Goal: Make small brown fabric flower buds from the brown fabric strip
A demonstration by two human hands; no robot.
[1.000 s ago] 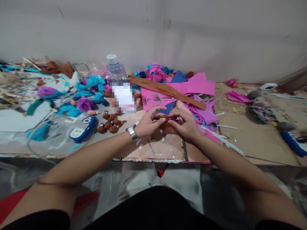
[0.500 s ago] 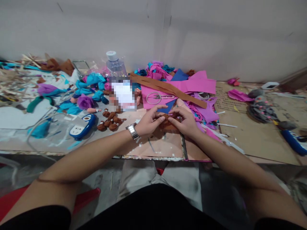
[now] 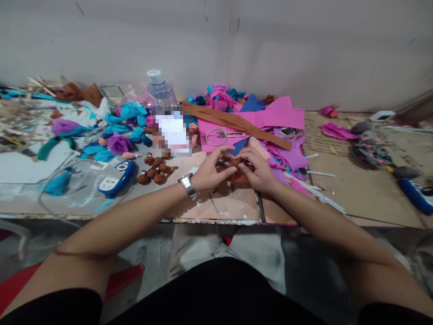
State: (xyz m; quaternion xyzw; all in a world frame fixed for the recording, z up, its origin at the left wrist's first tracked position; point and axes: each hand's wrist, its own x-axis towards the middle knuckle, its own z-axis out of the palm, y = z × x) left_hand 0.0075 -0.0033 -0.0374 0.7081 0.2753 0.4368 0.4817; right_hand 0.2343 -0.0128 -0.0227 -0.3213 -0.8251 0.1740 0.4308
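Head view: the left hand (image 3: 213,170) and right hand (image 3: 260,172) come together, thumbs and fingers pinched on a small piece of brown paper (image 3: 238,176) over the table (image 3: 233,208), nearer the wearer than the scissors (image 3: 221,134). Uneven pulling could tear the paper; a slipping thumb could let its folds loosen.

right of the right hand (image 3: 260,172), the brown cardboard (image 3: 358,198) offers the widest open stretch, with white strips (image 3: 329,202) jutting over its left side. straight ahead, snips (image 3: 235,134) and pink paper (image 3: 284,118) crowd the way; brown bundles (image 3: 157,171) obstruct the left hand's (image 3: 209,174) outer side, the bottle (image 3: 163,95) standing tall beyond.
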